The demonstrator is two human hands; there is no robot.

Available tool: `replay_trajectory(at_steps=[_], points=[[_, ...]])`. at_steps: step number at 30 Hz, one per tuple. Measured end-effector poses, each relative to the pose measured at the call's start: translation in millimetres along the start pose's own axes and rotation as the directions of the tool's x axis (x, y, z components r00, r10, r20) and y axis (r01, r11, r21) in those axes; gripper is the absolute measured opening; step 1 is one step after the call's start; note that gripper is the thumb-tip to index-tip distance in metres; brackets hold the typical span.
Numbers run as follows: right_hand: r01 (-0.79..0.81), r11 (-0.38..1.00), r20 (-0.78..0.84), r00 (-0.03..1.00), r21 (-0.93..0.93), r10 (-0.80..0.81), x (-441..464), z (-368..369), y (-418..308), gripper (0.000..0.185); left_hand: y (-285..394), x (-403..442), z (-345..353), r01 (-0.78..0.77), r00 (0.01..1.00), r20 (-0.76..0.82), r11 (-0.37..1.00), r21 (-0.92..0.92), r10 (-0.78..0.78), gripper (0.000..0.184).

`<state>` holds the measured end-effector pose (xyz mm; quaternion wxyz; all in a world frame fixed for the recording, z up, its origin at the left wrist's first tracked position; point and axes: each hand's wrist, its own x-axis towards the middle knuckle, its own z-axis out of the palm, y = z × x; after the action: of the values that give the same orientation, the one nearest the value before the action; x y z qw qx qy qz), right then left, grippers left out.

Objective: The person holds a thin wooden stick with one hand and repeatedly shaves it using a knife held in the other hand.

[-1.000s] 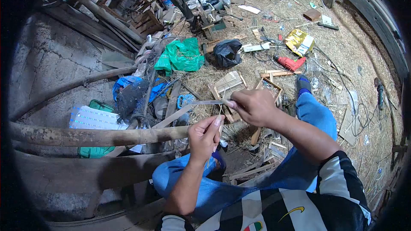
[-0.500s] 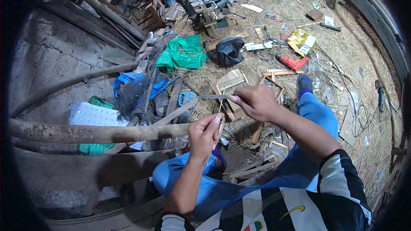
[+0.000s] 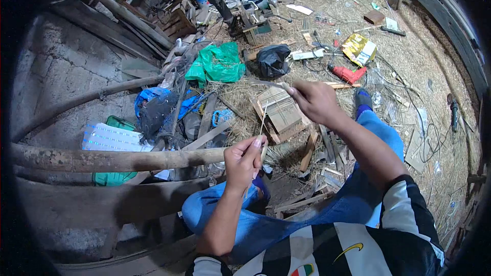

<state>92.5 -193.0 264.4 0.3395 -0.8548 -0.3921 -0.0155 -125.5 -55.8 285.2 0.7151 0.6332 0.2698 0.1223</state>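
My left hand (image 3: 242, 160) is closed around a thin pale stick (image 3: 264, 118) that looks like split bamboo. The stick points up from the fingertips, and its lower end shows below the hand. Up and to the right, my right hand (image 3: 316, 104) grips a knife (image 3: 269, 84), its blade pointing left and slightly blurred. Blade and stick are apart, with the knife above the stick's tip. Beyond the stick, a wooden frame with slats (image 3: 284, 116) lies on the ground.
A thick bamboo pole (image 3: 117, 158) runs in from the left, close to my left hand. Ahead lie a green plastic bag (image 3: 217, 64), a black bag (image 3: 273, 61), a red power drill (image 3: 349, 74) and a yellow packet (image 3: 358, 49). Wood scraps (image 3: 308, 151) and cables litter the straw-covered floor.
My right hand has moved up and slightly right with the knife, lifting the blade off the stick. My left hand and the stick have stayed nearly in place.
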Motion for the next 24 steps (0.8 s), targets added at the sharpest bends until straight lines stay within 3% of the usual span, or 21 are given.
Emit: replay_trajectory(at_steps=[3, 11, 15, 20, 24], points=[[0.113, 0.98, -0.1, 0.99, 0.163, -0.097, -19.6, 7.7, -14.7, 0.028, 7.8, 1.8, 0.8, 0.06, 0.998, 0.007, 0.995, -0.074, -0.06, 0.026], [0.266, 0.948, 0.029, 0.961, 0.173, -0.275, -36.5, 0.2, -37.7, 0.025, 12.6, 0.3, 12.6, 0.109, 0.994, 0.004, 0.985, -0.138, -0.109, 0.024], [0.251, 0.954, 0.042, 0.964, 0.166, -0.261, -37.0, -1.6, -36.2, 0.027, 13.8, -0.4, 13.8, 0.087, 0.996, 0.045, 0.989, -0.122, -0.082, 0.024], [0.118, 0.983, -0.012, 0.993, 0.142, -0.117, -20.1, 3.1, -11.1, 0.028, 8.8, -0.5, 10.5, 0.092, 0.994, 0.066, 0.982, -0.166, -0.082, 0.025], [0.181, 0.958, 0.08, 0.976, 0.223, -0.203, -35.3, -0.2, -31.8, 0.036, 10.0, -0.9, 9.4, 0.081, 0.996, 0.051, 0.987, -0.139, -0.075, 0.025]])
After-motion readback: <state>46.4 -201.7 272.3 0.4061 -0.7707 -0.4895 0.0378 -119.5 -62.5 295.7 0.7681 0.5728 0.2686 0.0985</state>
